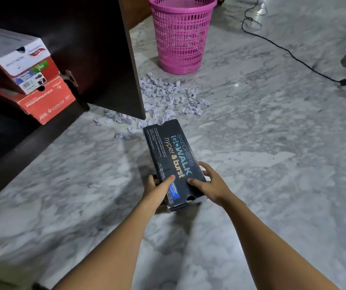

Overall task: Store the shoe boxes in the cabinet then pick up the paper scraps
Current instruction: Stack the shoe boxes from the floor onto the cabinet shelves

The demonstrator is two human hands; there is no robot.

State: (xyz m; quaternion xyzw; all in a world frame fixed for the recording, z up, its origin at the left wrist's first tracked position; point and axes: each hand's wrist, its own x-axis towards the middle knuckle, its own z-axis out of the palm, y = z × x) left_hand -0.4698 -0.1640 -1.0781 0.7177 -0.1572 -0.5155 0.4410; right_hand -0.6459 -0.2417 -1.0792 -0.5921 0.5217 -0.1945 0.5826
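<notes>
While both hands, left hand and right hand, clamp the black Skechers shoe box at its near end, its long axis points away, with the open cabinet off to their left.

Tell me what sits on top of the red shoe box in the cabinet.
A white shoe box lies stacked on the red shoe box, angled and overhanging its front. Both are closed, so their contents are hidden.

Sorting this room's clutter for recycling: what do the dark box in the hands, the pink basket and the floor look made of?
Dark shoe box: printed cardboard, slightly glossy, with a pale raw edge at its worn near corner. Pink basket: moulded plastic lattice, smooth. Floor: probably polished marble or marble-look tile, grey veined and reflecting light.
</notes>
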